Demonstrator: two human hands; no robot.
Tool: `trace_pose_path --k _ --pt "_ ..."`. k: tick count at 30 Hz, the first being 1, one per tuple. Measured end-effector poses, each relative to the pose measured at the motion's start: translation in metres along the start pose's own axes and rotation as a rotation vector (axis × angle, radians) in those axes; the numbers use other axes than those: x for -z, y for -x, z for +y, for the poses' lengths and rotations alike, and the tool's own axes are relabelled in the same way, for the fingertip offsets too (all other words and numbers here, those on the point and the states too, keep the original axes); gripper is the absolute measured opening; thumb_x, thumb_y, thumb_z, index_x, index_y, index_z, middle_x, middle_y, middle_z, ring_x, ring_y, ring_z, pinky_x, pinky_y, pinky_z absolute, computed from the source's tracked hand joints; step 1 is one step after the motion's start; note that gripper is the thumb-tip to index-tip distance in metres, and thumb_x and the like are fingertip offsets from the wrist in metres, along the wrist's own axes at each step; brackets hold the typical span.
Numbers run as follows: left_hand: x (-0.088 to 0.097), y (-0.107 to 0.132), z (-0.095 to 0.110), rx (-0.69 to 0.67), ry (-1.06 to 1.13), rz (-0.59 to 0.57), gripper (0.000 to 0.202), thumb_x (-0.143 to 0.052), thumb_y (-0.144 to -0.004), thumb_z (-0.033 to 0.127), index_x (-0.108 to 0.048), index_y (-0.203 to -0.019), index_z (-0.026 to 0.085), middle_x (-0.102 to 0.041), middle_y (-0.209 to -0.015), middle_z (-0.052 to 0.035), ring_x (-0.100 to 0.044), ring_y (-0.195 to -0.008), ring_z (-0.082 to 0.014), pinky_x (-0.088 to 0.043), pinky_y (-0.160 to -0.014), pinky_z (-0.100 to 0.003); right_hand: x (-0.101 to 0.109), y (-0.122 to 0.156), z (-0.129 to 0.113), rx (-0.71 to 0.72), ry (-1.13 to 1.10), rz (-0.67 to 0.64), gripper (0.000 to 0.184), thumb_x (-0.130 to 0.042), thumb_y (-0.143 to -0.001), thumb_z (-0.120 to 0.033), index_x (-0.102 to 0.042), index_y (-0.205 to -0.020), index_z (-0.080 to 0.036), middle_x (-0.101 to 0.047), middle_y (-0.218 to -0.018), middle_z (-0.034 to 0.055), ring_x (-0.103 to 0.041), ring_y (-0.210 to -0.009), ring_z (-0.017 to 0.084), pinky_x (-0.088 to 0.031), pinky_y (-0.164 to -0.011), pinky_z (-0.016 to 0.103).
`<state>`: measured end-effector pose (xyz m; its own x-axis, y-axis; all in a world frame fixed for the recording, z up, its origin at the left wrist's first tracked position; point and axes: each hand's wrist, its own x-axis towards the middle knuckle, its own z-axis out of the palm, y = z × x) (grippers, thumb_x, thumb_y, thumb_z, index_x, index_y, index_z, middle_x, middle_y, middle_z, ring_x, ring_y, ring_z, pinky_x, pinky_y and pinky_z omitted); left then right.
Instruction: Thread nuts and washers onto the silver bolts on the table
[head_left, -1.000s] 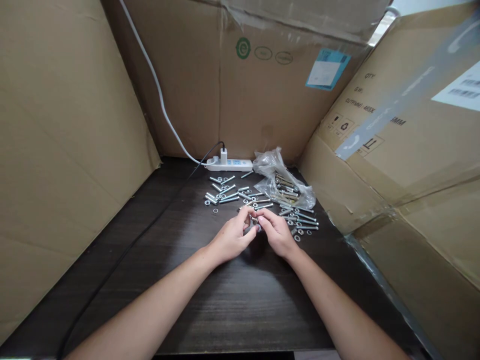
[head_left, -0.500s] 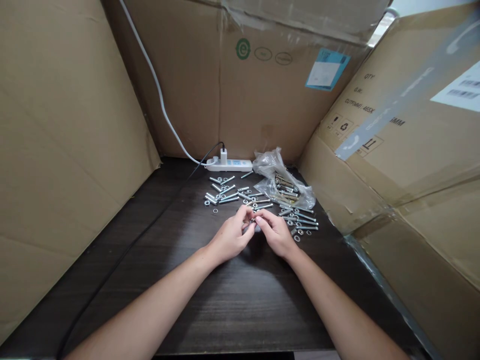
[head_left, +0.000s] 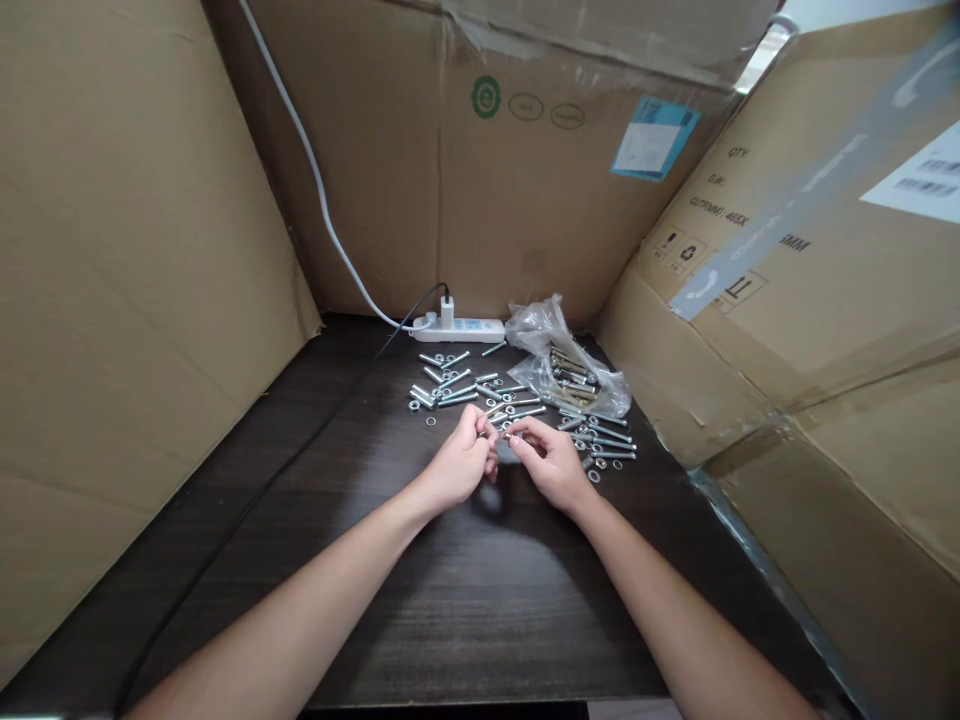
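Note:
My left hand [head_left: 459, 466] and my right hand [head_left: 553, 462] meet over the dark wooden table [head_left: 450, 600], both closed in a pinch. Between their fingertips is a small bolt [head_left: 501, 436], held at each end, a little above the tabletop. Just beyond the hands lie several loose silver bolts, nuts and washers [head_left: 457, 388], and more bolts [head_left: 609, 442] lie to the right of my right hand. A crumpled clear plastic bag [head_left: 564, 368] holding more bolts sits behind them.
A white power strip [head_left: 459, 326] with a white cable and a black cable lies at the back of the table. Cardboard boxes [head_left: 135, 300] wall the table in on the left, back and right.
My hands have lifted and drawn slightly apart, so the bolt now shows between the fingertips. My left hand has shifted a little to the left.

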<state>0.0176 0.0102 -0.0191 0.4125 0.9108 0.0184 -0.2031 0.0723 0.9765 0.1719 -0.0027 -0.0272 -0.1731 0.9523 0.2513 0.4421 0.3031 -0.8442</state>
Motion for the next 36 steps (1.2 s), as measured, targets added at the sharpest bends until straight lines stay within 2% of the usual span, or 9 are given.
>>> trace_pose_path --k 4,7,10,13,17,21,25,31,36 --pt "0.0 -0.001 -0.001 0.006 0.014 -0.02 0.023 -0.037 -0.072 0.005 -0.023 -0.077 0.022 -0.042 -0.071 0.0076 -0.042 -0.046 -0.0035 -0.046 -0.049 -0.019 0.001 -0.001 0.002 -0.013 0.012 -0.009 0.02 -0.049 -0.083 -0.034 -0.059 -0.085 -0.017 -0.032 -0.05 -0.0064 -0.029 -0.046 0.009 -0.024 -0.046 0.022" --pt "0.0 -0.001 -0.005 0.005 -0.024 -0.047 0.021 -0.035 -0.076 0.007 -0.022 -0.078 0.023 -0.043 -0.07 0.0079 -0.041 -0.042 -0.0032 -0.041 -0.043 -0.016 0.001 -0.001 0.003 -0.013 0.014 -0.016 0.019 -0.05 -0.083 -0.034 -0.058 -0.085 -0.017 -0.034 -0.051 -0.0065 -0.031 -0.046 0.009 -0.025 -0.046 0.022" --pt "0.001 0.001 -0.007 0.009 -0.109 -0.09 0.015 -0.034 -0.081 0.012 -0.024 -0.08 0.023 -0.045 -0.07 0.0074 -0.038 -0.041 -0.0041 -0.037 -0.04 -0.016 0.0 -0.001 0.003 -0.013 0.002 -0.036 0.018 -0.049 -0.083 -0.032 -0.056 -0.086 -0.017 -0.044 -0.053 -0.0051 -0.035 -0.046 0.009 -0.028 -0.047 0.022" --pt "0.003 0.004 -0.008 -0.048 -0.262 -0.096 0.009 -0.035 -0.085 0.017 -0.028 -0.082 0.022 -0.045 -0.069 0.0059 -0.039 -0.046 -0.0063 -0.036 -0.045 -0.018 -0.001 -0.001 0.002 -0.007 0.022 -0.051 0.017 -0.05 -0.083 -0.031 -0.056 -0.088 -0.017 -0.047 -0.054 -0.0049 -0.037 -0.046 0.008 -0.028 -0.046 0.021" --pt "0.008 0.006 -0.008 -0.2 -0.59 -0.074 0.005 -0.039 -0.085 0.017 -0.035 -0.086 0.021 -0.045 -0.071 0.0027 -0.046 -0.062 -0.0121 -0.037 -0.061 -0.024 0.0 0.0 0.001 0.023 0.096 -0.049 0.016 -0.05 -0.083 -0.031 -0.058 -0.088 -0.017 -0.038 -0.049 -0.0069 -0.035 -0.044 0.008 -0.026 -0.045 0.021" --pt "0.011 0.008 -0.004 -0.21 -0.762 -0.062 0.007 -0.036 -0.088 0.019 -0.037 -0.094 0.022 -0.046 -0.07 0.0018 -0.049 -0.06 -0.015 -0.034 -0.06 -0.025 0.0 0.001 0.0 0.045 0.107 -0.062 0.017 -0.049 -0.084 -0.03 -0.058 -0.089 -0.017 -0.039 -0.051 -0.0063 -0.035 -0.045 0.008 -0.027 -0.045 0.022" --pt "0.011 0.009 0.004 -0.221 -0.843 -0.05 0.01 -0.032 -0.091 0.023 -0.038 -0.099 0.022 -0.048 -0.068 0.0013 -0.051 -0.057 -0.016 -0.033 -0.058 -0.025 -0.001 0.001 -0.001 0.05 0.099 -0.074 0.018 -0.048 -0.085 -0.03 -0.057 -0.093 -0.017 -0.045 -0.057 -0.0042 -0.038 -0.048 0.009 -0.03 -0.048 0.022" --pt "0.009 0.012 0.014 -0.205 -0.973 -0.083 0.015 -0.027 -0.093 0.025 -0.04 -0.1 0.022 -0.054 -0.073 0.0006 -0.055 -0.063 -0.0164 -0.036 -0.061 -0.025 -0.001 0.002 -0.003 0.051 0.094 -0.099 0.016 -0.048 -0.084 -0.027 -0.058 -0.091 -0.017 -0.046 -0.058 -0.0037 -0.038 -0.048 0.008 -0.031 -0.048 0.021" --pt "0.01 0.01 0.01 -0.21 -0.913 -0.055 0.015 -0.027 -0.094 0.028 -0.039 -0.101 0.022 -0.057 -0.074 0.0018 -0.057 -0.066 -0.0148 -0.038 -0.062 -0.023 -0.004 0.004 -0.004 0.052 0.065 -0.11 0.016 -0.049 -0.083 -0.028 -0.057 -0.092 -0.017 -0.047 -0.058 -0.0033 -0.039 -0.048 0.008 -0.032 -0.046 0.02"
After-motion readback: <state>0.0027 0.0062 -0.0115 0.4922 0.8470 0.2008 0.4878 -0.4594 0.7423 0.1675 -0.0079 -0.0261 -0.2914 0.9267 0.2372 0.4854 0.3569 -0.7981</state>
